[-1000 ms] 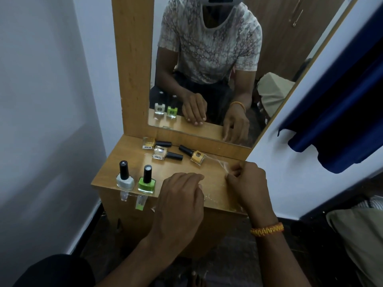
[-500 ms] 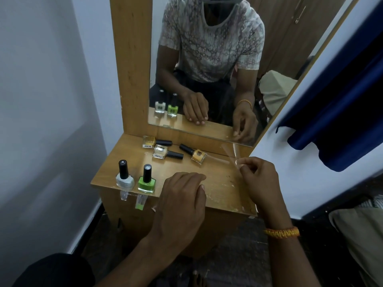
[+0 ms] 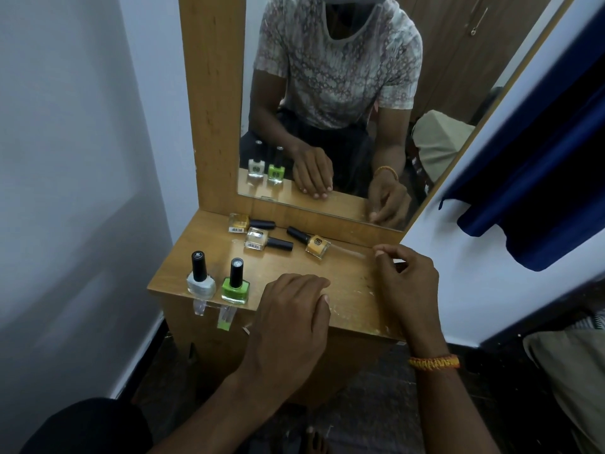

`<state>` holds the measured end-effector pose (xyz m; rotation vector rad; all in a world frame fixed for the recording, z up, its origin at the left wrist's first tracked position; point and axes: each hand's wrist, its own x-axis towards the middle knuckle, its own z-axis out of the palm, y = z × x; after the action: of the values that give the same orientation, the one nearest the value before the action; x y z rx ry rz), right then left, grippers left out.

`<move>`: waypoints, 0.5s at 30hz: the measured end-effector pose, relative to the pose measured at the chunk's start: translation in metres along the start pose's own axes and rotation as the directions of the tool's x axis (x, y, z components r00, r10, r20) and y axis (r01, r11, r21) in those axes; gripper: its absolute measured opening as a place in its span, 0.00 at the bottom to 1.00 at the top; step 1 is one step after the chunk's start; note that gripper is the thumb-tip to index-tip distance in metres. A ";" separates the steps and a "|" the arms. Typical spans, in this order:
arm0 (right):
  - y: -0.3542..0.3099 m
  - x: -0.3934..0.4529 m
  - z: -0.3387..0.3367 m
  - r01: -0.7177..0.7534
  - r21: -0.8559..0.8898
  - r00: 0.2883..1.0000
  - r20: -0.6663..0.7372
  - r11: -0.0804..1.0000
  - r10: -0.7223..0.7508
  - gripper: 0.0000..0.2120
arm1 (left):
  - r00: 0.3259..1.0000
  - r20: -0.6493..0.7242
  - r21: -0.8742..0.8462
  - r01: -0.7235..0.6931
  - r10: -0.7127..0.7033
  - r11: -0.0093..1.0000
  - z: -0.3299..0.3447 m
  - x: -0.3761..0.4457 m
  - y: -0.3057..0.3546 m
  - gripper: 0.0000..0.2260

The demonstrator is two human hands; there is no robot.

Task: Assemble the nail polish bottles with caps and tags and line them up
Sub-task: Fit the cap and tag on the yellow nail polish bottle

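Fingers of the right hand [image 3: 406, 283] pinch a clear strip [image 3: 352, 252] lying right of the orange bottle [image 3: 317, 245]; left hand [image 3: 291, 309] rests flat, holding nothing; lift the strip slowly, low over the shelf [image 3: 353, 290], keeping clear of the lying bottles.

Left hand [image 3: 291, 309] rests flat on the shelf [image 3: 353, 290]; right hand [image 3: 404, 276] seemingly pinches a clear tag [image 3: 352, 250].
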<state>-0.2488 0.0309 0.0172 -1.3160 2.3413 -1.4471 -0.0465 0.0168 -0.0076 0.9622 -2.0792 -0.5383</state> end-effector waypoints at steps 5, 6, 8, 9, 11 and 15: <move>-0.002 -0.002 0.000 0.000 -0.073 1.000 -0.008 0.997 -0.001 0.07 | 1.000 0.002 0.003 -0.007 0.007 1.000 0.000 0.000 0.000 0.13; -0.002 -0.002 0.000 -0.002 -0.076 1.000 -0.008 0.997 0.002 0.07 | 1.000 0.002 0.002 -0.006 0.006 1.000 0.000 0.000 0.000 0.13; -0.001 -0.001 0.000 0.012 -0.072 1.000 -0.024 0.997 -0.013 0.06 | 1.000 0.000 0.001 -0.010 0.010 1.000 0.000 0.000 0.001 0.13; -0.001 -0.001 0.000 0.019 -0.077 0.999 -0.032 0.997 -0.022 0.07 | 1.000 -0.002 0.001 -0.015 0.015 1.000 0.000 0.000 0.002 0.13; -0.002 0.000 0.000 0.024 -0.084 0.999 -0.041 0.996 -0.028 0.07 | 1.000 -0.007 -0.001 -0.024 0.024 1.000 0.000 0.000 0.002 0.12; -0.002 0.001 0.000 0.052 -0.006 0.996 -0.069 0.999 -0.053 0.03 | 0.999 -0.006 0.001 -0.031 0.031 1.000 -0.001 0.000 0.001 0.12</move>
<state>-0.2487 0.0300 0.0193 -1.3598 2.3703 -1.5280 -0.0463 0.0171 -0.0066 0.9293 -2.0861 -0.5173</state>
